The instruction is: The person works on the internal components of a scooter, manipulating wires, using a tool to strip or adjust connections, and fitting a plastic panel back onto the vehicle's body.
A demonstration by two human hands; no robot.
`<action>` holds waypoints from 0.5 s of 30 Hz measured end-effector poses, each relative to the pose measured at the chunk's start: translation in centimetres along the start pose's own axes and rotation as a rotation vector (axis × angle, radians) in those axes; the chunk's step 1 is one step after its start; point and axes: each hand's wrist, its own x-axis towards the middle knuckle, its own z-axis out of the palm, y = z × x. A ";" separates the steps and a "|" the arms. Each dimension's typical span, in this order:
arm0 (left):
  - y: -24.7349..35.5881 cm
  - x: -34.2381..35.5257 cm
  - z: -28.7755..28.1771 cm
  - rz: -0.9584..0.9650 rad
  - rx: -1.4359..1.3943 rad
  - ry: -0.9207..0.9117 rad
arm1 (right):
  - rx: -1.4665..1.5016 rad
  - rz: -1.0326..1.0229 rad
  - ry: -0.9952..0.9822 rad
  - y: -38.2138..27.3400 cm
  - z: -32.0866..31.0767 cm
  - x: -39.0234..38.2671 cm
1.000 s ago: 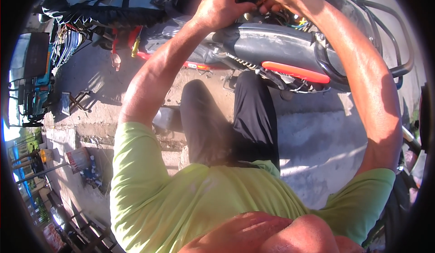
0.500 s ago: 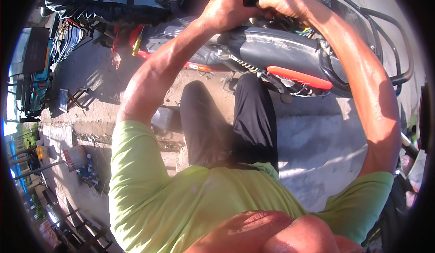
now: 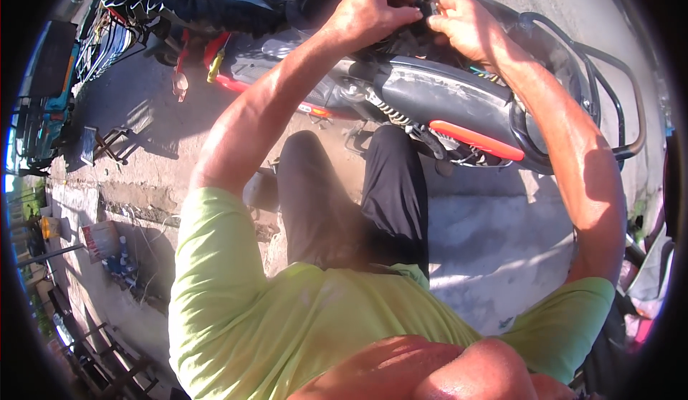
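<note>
Both my arms reach over a dark motorcycle (image 3: 437, 92) with red trim, whose inside lies bare under my hands. A small black part (image 3: 428, 7) sits between my fingertips; its exact kind is too small to make out. My left hand (image 3: 369, 13) pinches it from the left with thumb and forefinger. From the right, my right hand (image 3: 466, 29) grips the same part, its fingers curled. Thin coloured wires (image 3: 484, 74) show beneath my right wrist.
A black metal rack (image 3: 609, 85) curves round the bike's right end. A yellow-handled tool (image 3: 215, 65) rests near the red trim at left. Further left on the concrete are a small folding stand (image 3: 107, 142) and a teal vehicle (image 3: 46, 99). My knees face the bike's side.
My hands have drawn slightly apart, so the black part between them shows more. The view has shifted a little, and the bike sits lower in it.
</note>
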 end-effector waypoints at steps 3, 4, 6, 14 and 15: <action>0.8 0.6 -0.6 -0.508 -0.372 -0.046 | 0.155 0.033 -0.029 -0.2 -1.1 -0.1; -0.7 0.9 -0.3 -0.548 -0.444 -0.066 | 0.177 0.024 -0.070 0.2 -1.7 0.6; -2.6 1.4 0.4 -0.627 -0.604 -0.115 | 0.327 0.113 -0.037 -1.8 -1.1 -0.9; 1.1 1.1 -0.4 -0.715 -0.766 -0.333 | 0.472 0.262 -0.003 -0.9 -2.0 -0.9; 0.9 1.1 -0.2 -0.738 -0.775 -0.347 | 0.491 0.245 -0.023 -0.3 -2.0 -0.5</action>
